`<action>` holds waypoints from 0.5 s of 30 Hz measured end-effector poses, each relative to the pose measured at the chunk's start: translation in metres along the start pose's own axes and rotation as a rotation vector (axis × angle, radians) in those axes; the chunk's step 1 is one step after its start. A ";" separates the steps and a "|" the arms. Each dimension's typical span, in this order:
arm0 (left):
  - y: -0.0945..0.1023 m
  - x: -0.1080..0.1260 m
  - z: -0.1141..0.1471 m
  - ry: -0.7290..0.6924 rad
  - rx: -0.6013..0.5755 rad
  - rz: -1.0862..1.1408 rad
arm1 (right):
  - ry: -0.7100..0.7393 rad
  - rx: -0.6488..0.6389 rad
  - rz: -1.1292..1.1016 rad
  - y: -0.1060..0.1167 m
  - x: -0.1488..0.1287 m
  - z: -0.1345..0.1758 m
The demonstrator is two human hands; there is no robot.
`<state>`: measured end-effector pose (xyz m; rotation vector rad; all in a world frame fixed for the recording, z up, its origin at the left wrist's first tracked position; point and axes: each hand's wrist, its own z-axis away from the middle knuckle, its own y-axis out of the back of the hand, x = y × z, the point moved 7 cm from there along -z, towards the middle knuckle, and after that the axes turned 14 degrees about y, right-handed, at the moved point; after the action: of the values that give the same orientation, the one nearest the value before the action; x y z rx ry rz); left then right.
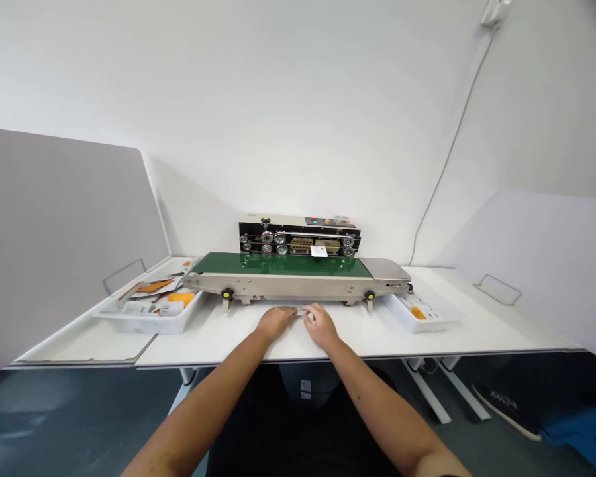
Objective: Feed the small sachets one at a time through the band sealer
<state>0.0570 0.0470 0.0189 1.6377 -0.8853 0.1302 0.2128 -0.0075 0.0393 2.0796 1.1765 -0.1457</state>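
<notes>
My left hand (277, 321) is on the white table just in front of the machine, its fingers together and closed at the edge of a small pale flat piece (300, 312). From the other side my right hand (321, 326) bends its thumb and forefinger in a pinch at that piece. What kind of thing it is, I cannot make out; the fingers cover much of it. Behind the hands stands a band sealing machine (298, 287) with a green conveyor belt (278, 264). A white packet (318, 252) is held upright in the sealing rollers above the belt.
A white plastic bin (144, 324) with orange and white packets stands at the left, and another bin (434, 324) with packets at the right. Grey partitions (64, 232) flank the table (477, 324). A cable (451, 142) runs down the wall. A shoe (506, 407) shows below right.
</notes>
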 end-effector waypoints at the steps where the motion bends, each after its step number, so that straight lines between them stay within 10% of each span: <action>1: 0.003 0.000 0.000 -0.008 0.021 0.013 | -0.030 -0.006 0.017 -0.006 0.006 0.004; 6: 0.017 -0.001 -0.004 -0.048 0.097 0.188 | -0.093 0.001 -0.035 -0.009 0.025 0.002; 15: 0.007 -0.011 -0.007 0.214 -0.156 0.808 | -0.441 0.121 -0.675 -0.016 0.048 0.015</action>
<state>0.0475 0.0584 0.0205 1.0200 -1.3049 0.7578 0.2310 0.0212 -0.0006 1.5456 1.5507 -0.9557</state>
